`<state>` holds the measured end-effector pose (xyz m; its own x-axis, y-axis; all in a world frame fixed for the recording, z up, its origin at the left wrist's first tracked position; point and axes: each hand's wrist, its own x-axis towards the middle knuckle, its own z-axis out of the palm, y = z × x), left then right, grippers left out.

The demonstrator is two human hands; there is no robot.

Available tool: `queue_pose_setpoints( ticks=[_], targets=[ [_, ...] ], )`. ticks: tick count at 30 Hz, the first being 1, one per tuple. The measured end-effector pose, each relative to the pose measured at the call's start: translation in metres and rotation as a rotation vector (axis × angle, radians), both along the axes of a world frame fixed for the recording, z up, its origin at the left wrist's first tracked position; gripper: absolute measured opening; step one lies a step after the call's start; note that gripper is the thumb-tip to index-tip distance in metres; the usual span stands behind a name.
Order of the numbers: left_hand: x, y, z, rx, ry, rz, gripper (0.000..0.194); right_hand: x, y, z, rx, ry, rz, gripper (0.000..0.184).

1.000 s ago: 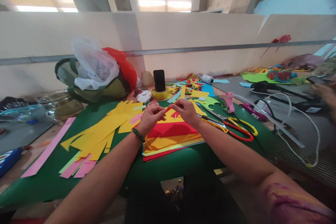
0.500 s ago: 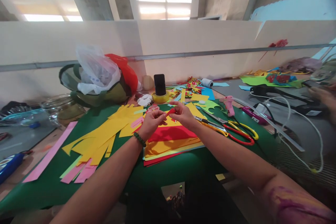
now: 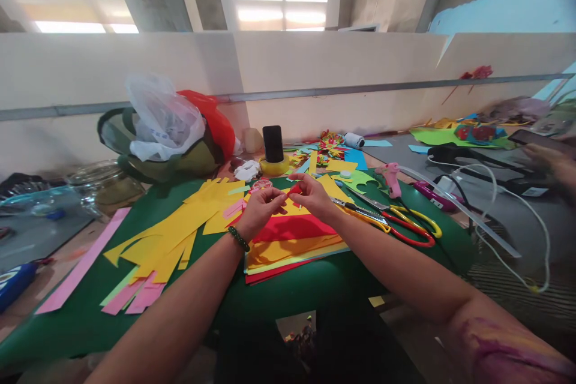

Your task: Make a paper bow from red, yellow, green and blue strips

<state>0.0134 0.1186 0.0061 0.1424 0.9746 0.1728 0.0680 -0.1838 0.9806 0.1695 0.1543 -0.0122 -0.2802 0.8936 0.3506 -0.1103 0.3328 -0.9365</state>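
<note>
The largest thing is the bench with a dark green cover [image 3: 288,291], across the lower half of the frame. At the left of the frame, behind it, stands an olive-green fabric bag [image 3: 189,165], from which a translucent white plastic bag [image 3: 164,126] bulges; this one carries small blue printing, too blurred for reading. Long yellow paper strips [image 3: 166,234] lie left of centre, overlapping pink ones. In the centre is a layered stack of coloured paper sheets [image 3: 292,247]; the hands and forearms hide some of it. On the right, a black elongated device [image 3: 490,171] bears a white label, too small to read. Nearer lie red-and-yellow-handled scissors [image 3: 390,211], touching or overlapping a yellow cutter knife [image 3: 366,215]; I cannot tell which. In the centre, the left hand [image 3: 264,207] and the right hand [image 3: 312,195] pinch between fingertips a small folded red paper piece [image 3: 294,190], just above the stack. Behind the scissors is a pink plastic glue gun [image 3: 391,179]. A black phone-shaped object [image 3: 273,144] stands upright at a yellow tape roll [image 3: 275,166], beyond the hands.
</note>
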Motion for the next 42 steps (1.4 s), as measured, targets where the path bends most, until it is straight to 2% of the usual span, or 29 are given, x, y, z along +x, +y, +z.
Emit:
queue_pose_setpoints(
  ticks=[7,13,15,19,26,31,37,42],
  targets=[
    [0.000,-0.001,0.001,-0.012,0.012,-0.003,0.044,0.002,0.001,0.002,-0.057,0.004,0.008,0.046],
    [-0.005,0.005,0.000,-0.046,-0.047,0.068,0.049,0.002,0.012,-0.008,-0.150,0.023,-0.004,0.060],
    [-0.006,0.005,0.001,-0.062,-0.062,0.075,0.050,0.000,0.013,-0.010,-0.134,0.036,0.002,0.062],
    [-0.004,0.004,0.000,-0.069,-0.050,-0.002,0.048,0.001,0.007,-0.005,-0.067,0.039,0.000,0.062],
    [-0.004,0.005,-0.002,-0.090,-0.039,-0.018,0.037,0.004,-0.001,0.005,-0.082,-0.029,-0.030,0.053],
    [-0.007,0.004,0.000,-0.195,-0.044,-0.040,0.031,0.004,0.002,0.003,-0.081,-0.009,-0.052,0.054],
    [-0.006,0.006,-0.003,-0.161,-0.042,-0.025,0.023,0.000,0.001,0.000,-0.024,-0.012,-0.014,0.057],
    [-0.018,0.010,0.002,-0.219,-0.058,0.018,0.027,0.005,0.008,-0.003,-0.084,-0.045,-0.023,0.055]
  ],
)
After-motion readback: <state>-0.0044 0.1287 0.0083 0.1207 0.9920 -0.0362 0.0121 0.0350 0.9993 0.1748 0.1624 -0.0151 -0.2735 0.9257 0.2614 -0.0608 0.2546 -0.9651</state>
